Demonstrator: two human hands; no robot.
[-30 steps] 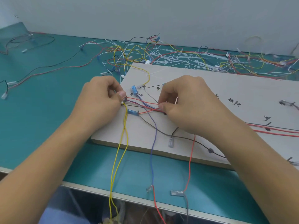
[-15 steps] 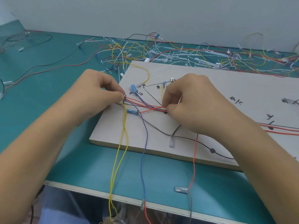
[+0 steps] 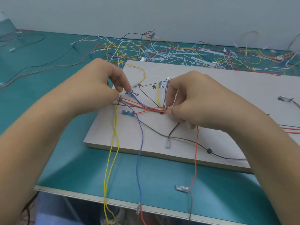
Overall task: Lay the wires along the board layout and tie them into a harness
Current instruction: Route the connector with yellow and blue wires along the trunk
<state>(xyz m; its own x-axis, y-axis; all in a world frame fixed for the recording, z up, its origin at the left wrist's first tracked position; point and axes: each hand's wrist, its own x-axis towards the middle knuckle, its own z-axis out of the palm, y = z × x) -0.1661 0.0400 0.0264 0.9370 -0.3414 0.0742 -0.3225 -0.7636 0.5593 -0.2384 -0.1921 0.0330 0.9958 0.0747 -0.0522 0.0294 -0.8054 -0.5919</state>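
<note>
My left hand (image 3: 100,91) grip pinches the wires (image 3: 142,106) at the pegs on the left end of the board (image 3: 219,88). My right hand (image 3: 199,101) grip pinches the same wires mid-board, where red, blue, yellow and white strands meet. Two yellow wires (image 3: 112,159) and a blue wire (image 3: 140,153) hang off the near edge of the desk (image 3: 65,159). A loose wire pile (image 3: 178,51) lies far, behind the board.

A teal worktop (image 3: 40,75) fills most of the frame, its pale front edge (image 3: 78,195) crossing the bottom. A plain light wall (image 3: 162,13) spans the top. Bluish cloth (image 3: 48,213) shows at lower left.
</note>
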